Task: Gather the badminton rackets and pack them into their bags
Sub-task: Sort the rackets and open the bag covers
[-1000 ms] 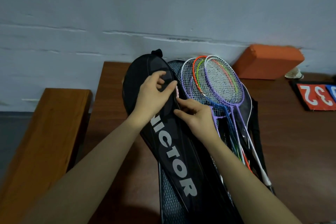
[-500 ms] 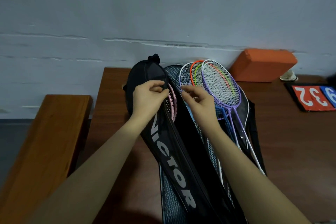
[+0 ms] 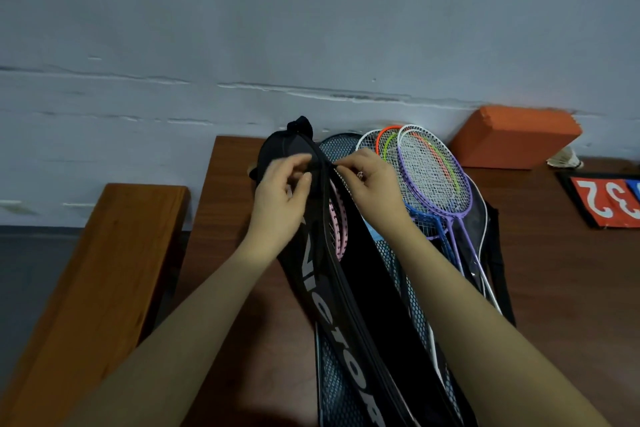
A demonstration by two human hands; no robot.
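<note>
Both hands have moved up the black racket bag (image 3: 322, 274) to its head end. Left hand (image 3: 280, 204) fingers clamp the bag edge; right hand (image 3: 375, 191) fingers pinch at the zip line. Pink racket (image 3: 337, 229) sits inside, opening narrower. Loose rackets (image 3: 426, 180) lie beside on the surface (image 3: 561, 288), unpacked.

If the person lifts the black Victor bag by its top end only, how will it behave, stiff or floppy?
Probably floppy: the black Victor bag is soft fabric that folds where the left hand and right hand pinch its open edge. The pink racket inside may stiffen it somewhat. Since the opening gapes, the racket could slide out if the bag is tilted.
</note>
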